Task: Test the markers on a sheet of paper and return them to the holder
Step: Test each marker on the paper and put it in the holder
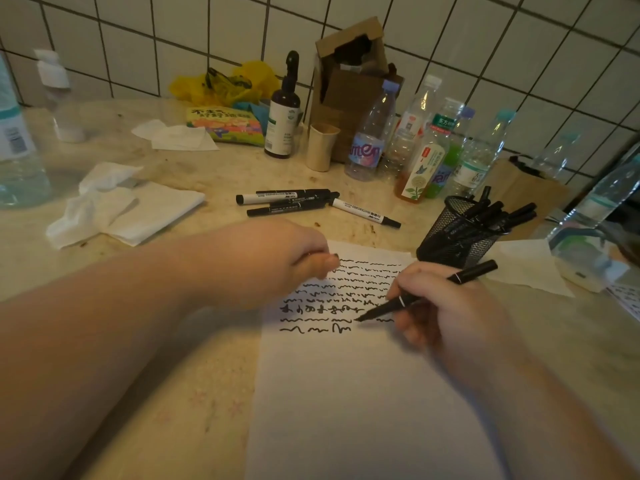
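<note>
Writing with a black marker (426, 292), tip down on the sheet of paper (346, 393) at the end of the second-lowest scribble row. Right hand (446, 306) pinching the barrel low, thumb and forefinger curled round it just above the nib, remaining fingers (412, 334) tucked beneath; back end pointing up toward the mesh holder (457, 233). Left hand (277, 258) lying on the paper's upper left corner, fingers curled under loosely, thumb stretched along the top scribble line, apparently pinning the sheet; cannot tell whether anything small sits inside the curl.

Holder standing just beyond the paper's upper right corner, already stuffed with dark pens. Four loose markers (291, 200) lying in a cluster beyond the paper's far edge, on the surface, capped and touching one another.

Likely handling: marker light, rigid, smooth plastic, so easy to roll out of a slack pinch; best taken mid-barrel for carrying, low near the nib for writing. Paper thin and limp, prone to sliding on the stone-like surface unless held flat. Holder light, tilting, liable to tip if a marker is jabbed in hard, so better dropped in gently.
</note>
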A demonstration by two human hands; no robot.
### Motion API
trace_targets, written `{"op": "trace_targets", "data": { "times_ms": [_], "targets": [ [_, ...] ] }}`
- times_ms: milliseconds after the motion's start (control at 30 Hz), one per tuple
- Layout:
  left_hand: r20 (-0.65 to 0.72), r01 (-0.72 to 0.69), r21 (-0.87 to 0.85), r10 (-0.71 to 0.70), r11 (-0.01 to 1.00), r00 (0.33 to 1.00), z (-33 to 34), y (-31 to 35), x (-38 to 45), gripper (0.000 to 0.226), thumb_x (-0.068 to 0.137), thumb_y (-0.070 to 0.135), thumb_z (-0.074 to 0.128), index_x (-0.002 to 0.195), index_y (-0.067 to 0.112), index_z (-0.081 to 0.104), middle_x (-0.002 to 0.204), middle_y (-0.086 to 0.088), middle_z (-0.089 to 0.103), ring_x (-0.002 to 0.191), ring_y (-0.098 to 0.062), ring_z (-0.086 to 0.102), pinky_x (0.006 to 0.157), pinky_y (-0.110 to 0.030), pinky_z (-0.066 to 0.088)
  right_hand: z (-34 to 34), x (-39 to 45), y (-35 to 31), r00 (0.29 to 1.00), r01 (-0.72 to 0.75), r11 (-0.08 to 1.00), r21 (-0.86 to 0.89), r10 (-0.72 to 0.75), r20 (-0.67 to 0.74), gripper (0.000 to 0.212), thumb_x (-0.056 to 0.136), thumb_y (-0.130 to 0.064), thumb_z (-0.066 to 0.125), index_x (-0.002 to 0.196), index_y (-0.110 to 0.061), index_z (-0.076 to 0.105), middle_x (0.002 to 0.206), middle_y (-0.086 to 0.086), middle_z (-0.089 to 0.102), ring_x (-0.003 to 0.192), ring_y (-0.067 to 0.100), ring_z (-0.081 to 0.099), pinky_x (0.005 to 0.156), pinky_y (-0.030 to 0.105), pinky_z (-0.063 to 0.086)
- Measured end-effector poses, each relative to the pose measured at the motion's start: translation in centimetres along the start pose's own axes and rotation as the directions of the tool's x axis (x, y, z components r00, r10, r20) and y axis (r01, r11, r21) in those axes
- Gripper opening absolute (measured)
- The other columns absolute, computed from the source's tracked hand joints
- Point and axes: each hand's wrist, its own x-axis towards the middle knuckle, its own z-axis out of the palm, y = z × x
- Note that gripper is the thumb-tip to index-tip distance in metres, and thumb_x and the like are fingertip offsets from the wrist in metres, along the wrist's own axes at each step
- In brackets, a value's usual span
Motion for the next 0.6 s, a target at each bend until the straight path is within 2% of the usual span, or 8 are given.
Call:
{"op": "trace_targets", "data": {
  "times_ms": [67, 133, 333, 600],
  "targets": [
    [0.048, 0.020, 0.044, -0.022, 0.999, 0.999, 0.5, -0.5, 0.1, 0.033, 0.097, 0.056, 0.038, 0.114, 0.037, 0.059, 0.083, 0.016, 0.062, 0.077, 0.001, 0.054, 0.071, -0.023, 0.045, 0.2, -0.1, -0.2, 1.000, -0.022, 0.999, -0.044, 0.021, -0.013, 0.034, 0.091, -0.003, 0.055, 0.061, -0.010, 0.069, 0.047, 0.014, 0.050, 0.040, 0.021, 0.040, 0.041, 0.024, 0.029],
    [0.071, 0.031, 0.066, -0.036, 0.997, 0.997, 0.7, -1.0, 0.1, 0.034, 0.096, 0.057, 0.039, 0.115, 0.037, 0.060, 0.088, 0.014, 0.065, 0.081, 0.000, 0.055, 0.076, -0.027, 0.048, 0.1, -0.1, -0.1, 0.998, -0.046, 0.997, -0.063, 0.044, -0.037, 0.034, 0.090, -0.002, 0.055, 0.060, -0.010, 0.069, 0.047, 0.014, 0.050, 0.040, 0.021, 0.040, 0.041, 0.024, 0.029],
    [0.042, 0.013, 0.082, -0.016, 0.997, 0.999, 1.0, -1.3, 0.6, 0.032, 0.095, 0.058, 0.040, 0.109, 0.038, 0.061, 0.082, 0.017, 0.061, 0.077, 0.000, 0.053, 0.068, -0.024, 0.042, 0.4, -0.2, -0.3, 0.996, -0.089, 0.986, -0.142, 0.084, -0.042, 0.030, 0.088, -0.003, 0.057, 0.061, -0.009, 0.068, 0.053, 0.019, 0.057, 0.045, 0.024, 0.045, 0.047, 0.032, 0.033],
    [0.036, -0.004, 0.070, 0.002, 0.998, 0.999, 1.1, -1.5, 0.8, 0.036, 0.096, 0.058, 0.039, 0.113, 0.037, 0.062, 0.084, 0.018, 0.060, 0.080, 0.000, 0.054, 0.073, -0.025, 0.045, 0.0, -0.1, -0.2, 0.989, -0.119, 0.982, -0.144, 0.105, -0.099, 0.027, 0.087, -0.004, 0.056, 0.063, -0.004, 0.067, 0.051, 0.018, 0.054, 0.043, 0.023, 0.044, 0.049, 0.033, 0.031]
  ]
}}
